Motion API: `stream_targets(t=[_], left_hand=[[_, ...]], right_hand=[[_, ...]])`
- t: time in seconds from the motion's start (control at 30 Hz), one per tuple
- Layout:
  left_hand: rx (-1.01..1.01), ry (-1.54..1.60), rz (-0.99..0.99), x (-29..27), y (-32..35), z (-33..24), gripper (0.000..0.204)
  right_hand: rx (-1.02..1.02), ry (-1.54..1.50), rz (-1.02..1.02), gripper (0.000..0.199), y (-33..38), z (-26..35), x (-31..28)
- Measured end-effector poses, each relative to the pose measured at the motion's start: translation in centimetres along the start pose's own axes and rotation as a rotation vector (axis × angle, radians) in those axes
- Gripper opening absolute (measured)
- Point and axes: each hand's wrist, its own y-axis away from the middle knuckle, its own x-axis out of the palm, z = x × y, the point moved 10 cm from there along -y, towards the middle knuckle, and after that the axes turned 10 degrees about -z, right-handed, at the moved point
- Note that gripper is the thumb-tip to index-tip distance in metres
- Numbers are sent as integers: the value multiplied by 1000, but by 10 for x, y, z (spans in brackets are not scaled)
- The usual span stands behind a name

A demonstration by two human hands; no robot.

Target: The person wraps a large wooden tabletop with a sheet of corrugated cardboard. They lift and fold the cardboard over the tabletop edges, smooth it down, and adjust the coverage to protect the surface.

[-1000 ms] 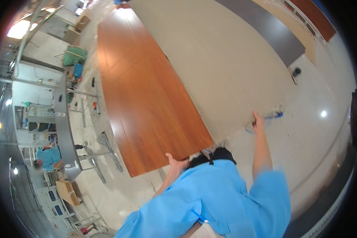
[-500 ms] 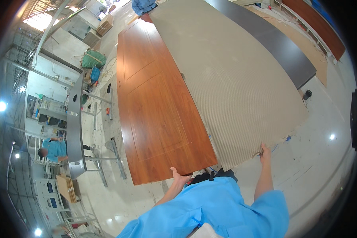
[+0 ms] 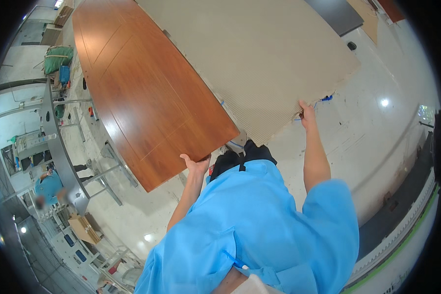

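Note:
My left hand (image 3: 196, 164) grips the near edge of a glossy reddish-brown wooden door panel (image 3: 149, 93), thumb up along the edge and fingers mostly hidden beneath it. Grooved lines outline rectangles on the panel's face. To its right lies a large beige sheet (image 3: 264, 54) with a fine mesh-like texture and a ragged near edge. My right hand (image 3: 306, 112) is closed on that edge near the sheet's near corner, its fingertips partly hidden. Panel and sheet stretch away side by side, their far ends outside the view.
A dark grey panel (image 3: 335, 17) lies beyond the sheet at far right. Something blue (image 3: 327, 98) sits by the sheet's ragged edge. At left, another long grey panel (image 3: 63, 142) rests on metal stands (image 3: 115, 164), with a person in blue (image 3: 49, 188) beside it. A green bundle (image 3: 59, 60) stands farther back.
The view has tipped nearer to my body, so panel and sheet sit higher in the picture. The person at their far end has left the view. Both hands keep their grips.

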Motion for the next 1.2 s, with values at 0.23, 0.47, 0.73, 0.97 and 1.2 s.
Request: stream_targets(t=[0.23,0.47,0.73,0.97,1.2], left_hand=[[22,-93,-88,-1,40,-11,93],[11,-85,-147,1,93,-23,88],[-63,-32,-37,11,101,-18,90],[-20,-73,-84,10,80,-13,88],[-8,-70,-164,-1,72,-21,90]], right_hand=[[7,16,-13,56,22,-2,22],[-61,-164,156,54,86,-46,69],[35,-265,167,41,133,-103,86],[-52,-28,108,38,111,-105,77],[116,-91,144,29,146,-129,105]])
